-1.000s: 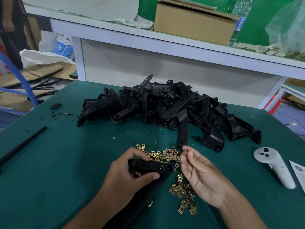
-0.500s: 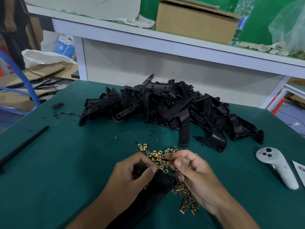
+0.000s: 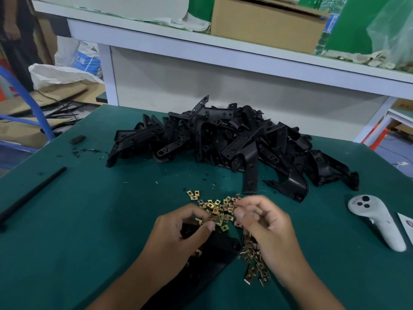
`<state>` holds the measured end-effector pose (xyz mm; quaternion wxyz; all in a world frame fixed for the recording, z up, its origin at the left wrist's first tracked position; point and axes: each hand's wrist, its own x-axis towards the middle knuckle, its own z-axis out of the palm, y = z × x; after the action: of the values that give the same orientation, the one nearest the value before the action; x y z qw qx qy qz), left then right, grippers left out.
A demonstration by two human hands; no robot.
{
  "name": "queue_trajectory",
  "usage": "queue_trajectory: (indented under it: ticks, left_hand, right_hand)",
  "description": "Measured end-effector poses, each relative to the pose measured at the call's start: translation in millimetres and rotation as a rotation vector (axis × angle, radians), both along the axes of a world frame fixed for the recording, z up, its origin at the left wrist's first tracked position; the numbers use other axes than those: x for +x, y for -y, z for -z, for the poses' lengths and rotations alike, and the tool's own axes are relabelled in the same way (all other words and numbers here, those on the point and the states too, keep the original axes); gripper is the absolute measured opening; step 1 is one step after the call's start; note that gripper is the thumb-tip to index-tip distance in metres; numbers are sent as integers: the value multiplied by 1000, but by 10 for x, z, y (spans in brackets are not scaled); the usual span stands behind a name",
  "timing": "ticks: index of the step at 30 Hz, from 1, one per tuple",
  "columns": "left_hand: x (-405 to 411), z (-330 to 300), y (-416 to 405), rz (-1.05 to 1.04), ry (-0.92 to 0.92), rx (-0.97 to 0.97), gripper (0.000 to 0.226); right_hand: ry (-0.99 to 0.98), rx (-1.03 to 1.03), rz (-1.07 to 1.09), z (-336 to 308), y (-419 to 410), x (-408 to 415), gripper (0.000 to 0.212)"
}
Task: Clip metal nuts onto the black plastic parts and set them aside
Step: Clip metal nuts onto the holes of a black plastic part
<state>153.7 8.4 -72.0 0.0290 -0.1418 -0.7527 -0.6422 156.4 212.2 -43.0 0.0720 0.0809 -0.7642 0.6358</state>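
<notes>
My left hand (image 3: 178,233) grips one black plastic part (image 3: 214,253) that lies low on the green table (image 3: 89,220), running down toward the frame's bottom edge. My right hand (image 3: 266,229) is curled, thumb and forefinger pinched on a small metal nut at the part's upper end, right beside my left thumb. Loose brass-coloured nuts (image 3: 218,206) lie scattered just beyond my fingers, and more nuts (image 3: 254,265) lie under my right wrist. A big pile of black plastic parts (image 3: 223,139) sits further back.
A white handheld controller (image 3: 377,222) lies at the right, with a paper corner (image 3: 406,227) beside it. A black rod (image 3: 31,195) lies at the left edge. Black chips (image 3: 89,151) dot the table. A white shelf (image 3: 223,48) carrying a cardboard box (image 3: 266,23) stands behind.
My right hand, first held up apart with a nut, has come left and down to meet my left hand at the part's end. The part has tilted lower.
</notes>
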Motion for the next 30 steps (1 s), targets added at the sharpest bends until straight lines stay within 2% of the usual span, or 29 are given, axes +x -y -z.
queue_trajectory:
  ticks: [3,7,10,16,20,25,28,30]
  left_hand:
    - [-7,1,-2,11,29,8,36]
    - [3,-1,-17,32,33,8,34]
    - [3,-5,-15,40,-2,-12,30]
    - [8,-10,-26,83,-41,-42,19]
    - [14,-24,-25,71,-24,-33,25]
    - [23,-39,-26,75,-36,-38,28]
    - [34,-43,-8,137,14,-19,24]
    - [33,-62,21,220,85,9,27]
  right_hand:
    - [53,29,-47,-12,-39,2,20]
    - [78,124,-139,4,19,41,16]
    - [111,75,-171,12,43,45,5]
    - [181,-4,-257,-13,36,50,12]
    - [136,33,-262,-24,61,66,19]
    - [70,112,-269,-10,52,78,4]
    - [111,106,-206,3,31,58,9]
    - [136,178,-195,31,3,44,17]
